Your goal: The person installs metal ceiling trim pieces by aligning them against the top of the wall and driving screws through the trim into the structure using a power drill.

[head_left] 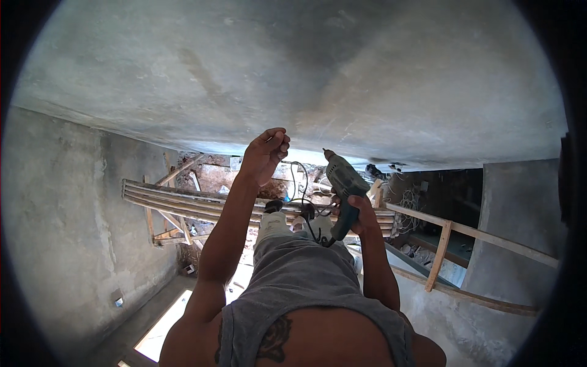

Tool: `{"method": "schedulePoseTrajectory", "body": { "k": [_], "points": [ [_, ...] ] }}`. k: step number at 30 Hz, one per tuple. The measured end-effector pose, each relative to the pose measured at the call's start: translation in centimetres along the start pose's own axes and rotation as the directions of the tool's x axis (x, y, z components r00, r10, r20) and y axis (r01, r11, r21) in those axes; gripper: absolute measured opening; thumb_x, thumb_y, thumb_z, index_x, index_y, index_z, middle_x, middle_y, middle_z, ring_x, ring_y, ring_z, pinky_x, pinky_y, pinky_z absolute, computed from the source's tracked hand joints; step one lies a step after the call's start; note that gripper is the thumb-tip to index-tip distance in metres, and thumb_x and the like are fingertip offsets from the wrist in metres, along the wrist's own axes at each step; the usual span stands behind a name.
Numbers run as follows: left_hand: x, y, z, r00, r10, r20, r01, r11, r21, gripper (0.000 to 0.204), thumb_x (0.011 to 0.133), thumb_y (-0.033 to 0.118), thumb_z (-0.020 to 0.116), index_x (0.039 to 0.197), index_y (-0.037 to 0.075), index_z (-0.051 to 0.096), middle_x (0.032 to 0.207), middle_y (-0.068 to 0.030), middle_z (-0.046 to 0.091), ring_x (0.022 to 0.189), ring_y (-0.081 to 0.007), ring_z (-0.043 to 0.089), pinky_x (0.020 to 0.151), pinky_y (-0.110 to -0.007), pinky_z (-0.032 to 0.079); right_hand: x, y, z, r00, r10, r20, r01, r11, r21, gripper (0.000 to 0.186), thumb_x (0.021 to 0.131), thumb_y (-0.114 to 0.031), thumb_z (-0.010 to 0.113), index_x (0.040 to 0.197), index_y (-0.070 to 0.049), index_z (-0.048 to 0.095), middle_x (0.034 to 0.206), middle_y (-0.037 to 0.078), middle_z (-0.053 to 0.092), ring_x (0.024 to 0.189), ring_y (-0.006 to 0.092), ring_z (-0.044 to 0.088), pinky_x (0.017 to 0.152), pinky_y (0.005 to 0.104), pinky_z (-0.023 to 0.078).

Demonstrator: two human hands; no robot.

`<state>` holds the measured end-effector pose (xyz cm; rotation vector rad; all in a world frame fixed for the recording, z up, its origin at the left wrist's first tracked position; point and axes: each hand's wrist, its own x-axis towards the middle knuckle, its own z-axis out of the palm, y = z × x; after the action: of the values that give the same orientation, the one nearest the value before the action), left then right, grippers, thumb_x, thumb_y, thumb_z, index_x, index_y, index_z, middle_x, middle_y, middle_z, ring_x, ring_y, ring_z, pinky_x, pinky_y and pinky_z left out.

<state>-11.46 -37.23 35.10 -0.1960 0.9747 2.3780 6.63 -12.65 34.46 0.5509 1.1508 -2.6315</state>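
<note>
While the right hand (362, 214) wraps around the handle of the drill (345, 177) in front of the waist, the left hand (267, 153) curls with its fingertips drawn together; whether they pinch something small cannot be told. No fresh hole shows on the wall (293, 73) beside the bit (324, 150), so drilling there seems not yet done; how much remains is unclear.

The person has one left grip (267, 153) and one right grip (362, 213). Inside the right grip is one drill (346, 177); between the grips, one cord (305, 180). Rightward of the right grip are two wooden rails (474, 232) and one upright (438, 257).
</note>
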Motion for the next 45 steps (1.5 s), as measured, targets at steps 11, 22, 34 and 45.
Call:
{"method": "schedulePoseTrajectory", "body": {
  "k": [11,22,34,45],
  "points": [
    [0.5,-1.8,0.6,1.000,-0.016,0.003,0.016,0.995,-0.100,0.013,0.098,0.010,0.064,0.106,0.001,0.064,0.096,-0.0070,0.066,0.085,-0.0151,0.062,0.073,-0.028,0.051,-2.7,-1.7,-2.6,0.993,0.119,0.008,-0.116,0.943,0.311,0.060,0.079,-0.019,0.066,0.133,0.003,0.051,0.112,0.017,0.064,0.096,0.0291,0.066,0.074,0.0463,0.059],
    [2.8,-1.4,2.9,0.999,-0.022,0.023,0.026,0.983,-0.180,0.011,0.098,0.013,0.064,0.101,0.003,0.065,0.088,-0.0036,0.063,0.077,-0.0125,0.057,0.067,-0.027,0.045,-5.2,-3.3,0.0,0.984,-0.110,0.143,0.072,0.966,0.248,0.058,0.079,-0.015,0.074,0.129,0.005,0.053,0.104,0.019,0.061,0.092,0.0266,0.064,0.068,0.0423,0.061],
    [3.5,-2.0,6.8,0.981,0.040,0.191,0.008,0.970,-0.244,0.012,0.099,0.015,0.063,0.103,0.004,0.064,0.093,-0.0045,0.065,0.078,-0.0116,0.058,0.069,-0.027,0.048,-5.0,-4.6,0.7,0.981,-0.171,0.095,0.155,0.975,0.161,0.059,0.074,0.000,0.074,0.129,0.006,0.052,0.102,0.019,0.060,0.088,0.0247,0.064,0.065,0.0387,0.059],
    [2.4,-2.7,8.1,0.986,0.167,0.014,-0.166,0.983,-0.083,0.011,0.099,0.013,0.064,0.105,0.004,0.064,0.093,-0.0047,0.066,0.080,-0.0141,0.063,0.074,-0.028,0.053,-5.2,-4.5,0.8,0.984,-0.161,0.081,0.146,0.976,0.164,0.059,0.072,-0.002,0.077,0.125,0.008,0.054,0.099,0.018,0.060,0.085,0.0238,0.063,0.064,0.0374,0.058]
  ]
}}
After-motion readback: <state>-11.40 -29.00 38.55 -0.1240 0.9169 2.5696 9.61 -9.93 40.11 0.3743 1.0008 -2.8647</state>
